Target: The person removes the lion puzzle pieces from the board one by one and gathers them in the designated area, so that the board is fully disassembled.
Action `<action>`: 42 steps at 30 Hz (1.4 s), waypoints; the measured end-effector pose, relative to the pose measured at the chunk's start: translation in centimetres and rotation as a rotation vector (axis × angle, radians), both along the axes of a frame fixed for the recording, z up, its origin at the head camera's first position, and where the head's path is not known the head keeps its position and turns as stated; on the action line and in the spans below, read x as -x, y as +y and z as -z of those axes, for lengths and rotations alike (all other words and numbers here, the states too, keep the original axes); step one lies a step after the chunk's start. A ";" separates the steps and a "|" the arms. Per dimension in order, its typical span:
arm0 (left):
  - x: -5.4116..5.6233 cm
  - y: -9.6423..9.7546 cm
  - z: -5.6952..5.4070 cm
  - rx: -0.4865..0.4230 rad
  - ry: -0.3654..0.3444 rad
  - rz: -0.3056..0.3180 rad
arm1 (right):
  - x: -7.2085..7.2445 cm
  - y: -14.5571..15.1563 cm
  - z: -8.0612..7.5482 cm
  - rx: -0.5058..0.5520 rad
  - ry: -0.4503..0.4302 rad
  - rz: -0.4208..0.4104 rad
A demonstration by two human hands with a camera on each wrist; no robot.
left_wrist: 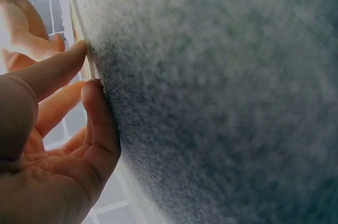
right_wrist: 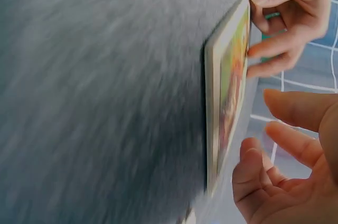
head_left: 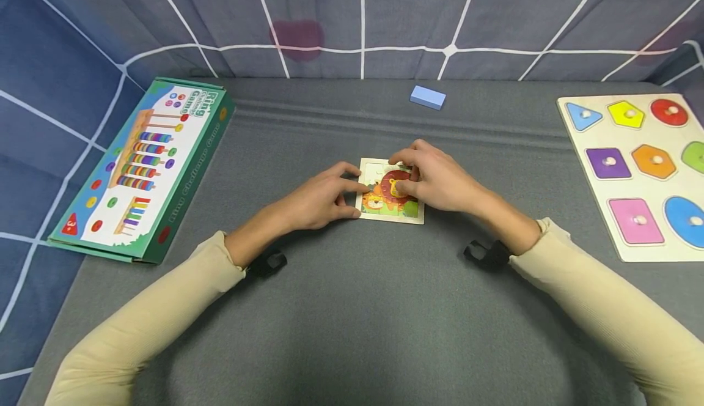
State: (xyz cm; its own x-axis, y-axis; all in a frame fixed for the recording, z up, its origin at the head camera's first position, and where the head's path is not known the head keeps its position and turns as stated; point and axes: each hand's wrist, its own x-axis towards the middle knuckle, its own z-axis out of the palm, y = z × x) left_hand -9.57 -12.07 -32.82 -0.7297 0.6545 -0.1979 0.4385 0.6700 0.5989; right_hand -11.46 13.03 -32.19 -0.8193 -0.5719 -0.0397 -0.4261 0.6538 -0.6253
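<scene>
A small square wooden jigsaw puzzle (head_left: 379, 215) with a lion picture and a pale frame lies flat on the grey table. My left hand (head_left: 321, 197) rests at its left side: the thumb tip touches the frame near the front corner, and the index fingertip reaches onto the picture. In the right wrist view, the left hand's fingers (right_wrist: 274, 49) lie along the puzzle's far side. Over the picture's right part, my right hand (head_left: 437, 177) hovers with thumb and fingers apart. Nothing shows between its fingers in the right wrist view, where they stand above the puzzle surface.
A green ring game box (head_left: 159, 167) lies at the left. A blue block (head_left: 428, 97) sits at the back, beyond the right hand. At the right is a shape board (head_left: 596, 186) with several colourful knobbed pieces. A gridded dark curtain (head_left: 407, 14) closes off the back.
</scene>
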 end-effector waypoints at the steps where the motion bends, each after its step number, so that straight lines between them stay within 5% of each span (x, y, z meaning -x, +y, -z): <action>1: 0.0 0.0 0.0 0.002 -0.003 0.000 | 0.1 -0.4 0.1 -0.009 -0.012 -0.007; 8: 0.1 0.0 0.1 0.010 -0.009 0.000 | 0.8 -2.1 1.0 -0.123 -0.075 -0.055; 15: 0.1 0.0 0.1 0.000 -0.005 0.001 | 1.0 -2.3 0.7 -0.093 -0.113 -0.056; 29: 0.2 0.0 0.2 -0.003 -0.005 -0.002 | 0.6 -2.4 0.9 -0.065 -0.035 -0.021; 42: 0.1 0.0 0.1 0.006 -0.023 -0.016 | 0.6 -2.2 0.6 -0.158 0.082 -0.034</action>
